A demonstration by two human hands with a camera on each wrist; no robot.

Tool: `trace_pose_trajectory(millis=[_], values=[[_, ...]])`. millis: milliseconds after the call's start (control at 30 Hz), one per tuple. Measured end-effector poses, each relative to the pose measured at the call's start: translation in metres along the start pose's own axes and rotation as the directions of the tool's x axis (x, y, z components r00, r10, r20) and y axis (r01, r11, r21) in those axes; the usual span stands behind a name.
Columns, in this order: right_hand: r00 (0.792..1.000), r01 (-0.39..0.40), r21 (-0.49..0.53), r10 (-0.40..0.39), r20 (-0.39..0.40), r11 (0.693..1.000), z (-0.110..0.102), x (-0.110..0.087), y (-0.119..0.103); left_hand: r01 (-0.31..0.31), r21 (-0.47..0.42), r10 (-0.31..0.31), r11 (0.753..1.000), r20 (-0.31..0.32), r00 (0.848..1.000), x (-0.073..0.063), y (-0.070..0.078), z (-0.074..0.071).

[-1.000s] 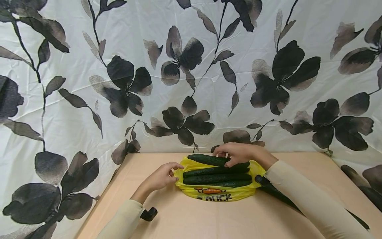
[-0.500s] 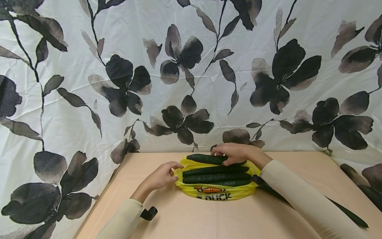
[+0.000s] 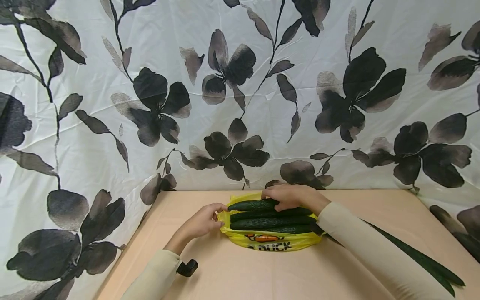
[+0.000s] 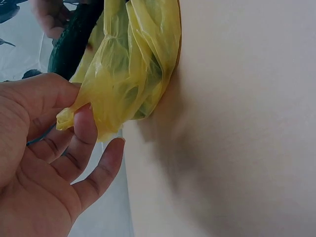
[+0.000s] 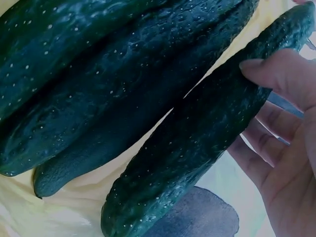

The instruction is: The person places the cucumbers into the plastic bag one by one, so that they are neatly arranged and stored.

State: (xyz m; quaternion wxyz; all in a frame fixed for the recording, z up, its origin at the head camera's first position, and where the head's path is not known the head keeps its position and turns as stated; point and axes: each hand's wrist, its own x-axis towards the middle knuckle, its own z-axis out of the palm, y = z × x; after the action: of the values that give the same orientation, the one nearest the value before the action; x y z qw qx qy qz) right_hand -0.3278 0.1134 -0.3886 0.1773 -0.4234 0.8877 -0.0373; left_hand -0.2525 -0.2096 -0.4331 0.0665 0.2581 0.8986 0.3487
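Note:
A yellow plastic bag [image 3: 270,241] with dark lettering lies open on the table, several green cucumbers [image 3: 270,223] side by side in it. My right hand [image 3: 294,196] grips another cucumber [image 5: 197,128] along the bag's far side, thumb on top and fingers beneath in the right wrist view. At the bag's left end my left hand [image 3: 200,221] pinches its gathered edge between thumb and fingers, as the left wrist view shows [image 4: 64,143]. The held cucumber's right end is hidden behind my right hand and sleeve.
On the table [image 3: 210,275] at the right, more long cucumbers [image 3: 423,258] lie partly under my right sleeve. A white cloth [image 3: 285,137] with dark flowers hangs behind the table's back edge.
My right hand has brought the cucumber slightly left and down, closer to those in the bag. More of the cucumbers at the right shows. My left hand keeps its place on the bag.

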Motion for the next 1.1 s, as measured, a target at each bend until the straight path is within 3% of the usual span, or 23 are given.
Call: trace_pose_trajectory(millis=[233, 567, 800, 1100], values=[[0.999, 0.01, -0.049, -0.011, -0.034, 0.999, 0.005, 0.003, 0.002, 0.006, -0.005, -0.006, 1.0, 0.008, 1.0, 0.001, 0.003, 0.0], [0.995, 0.008, -0.209, -0.028, -0.092, 0.978, 0.016, 0.014, 0.006, -0.006, -0.016, 0.006, 1.0, -0.015, 1.0, 0.001, 0.005, 0.0], [0.994, -0.031, -0.195, 0.01, -0.105, 0.98, 0.018, 0.016, 0.01, 0.0, -0.023, -0.001, 1.0, -0.024, 1.0, 0.003, 0.008, 0.0], [0.996, -0.012, -0.129, 0.0, -0.09, 0.992, 0.023, 0.016, 0.019, 0.01, -0.007, -0.01, 1.0, -0.03, 1.0, 0.006, 0.007, 0.003]])
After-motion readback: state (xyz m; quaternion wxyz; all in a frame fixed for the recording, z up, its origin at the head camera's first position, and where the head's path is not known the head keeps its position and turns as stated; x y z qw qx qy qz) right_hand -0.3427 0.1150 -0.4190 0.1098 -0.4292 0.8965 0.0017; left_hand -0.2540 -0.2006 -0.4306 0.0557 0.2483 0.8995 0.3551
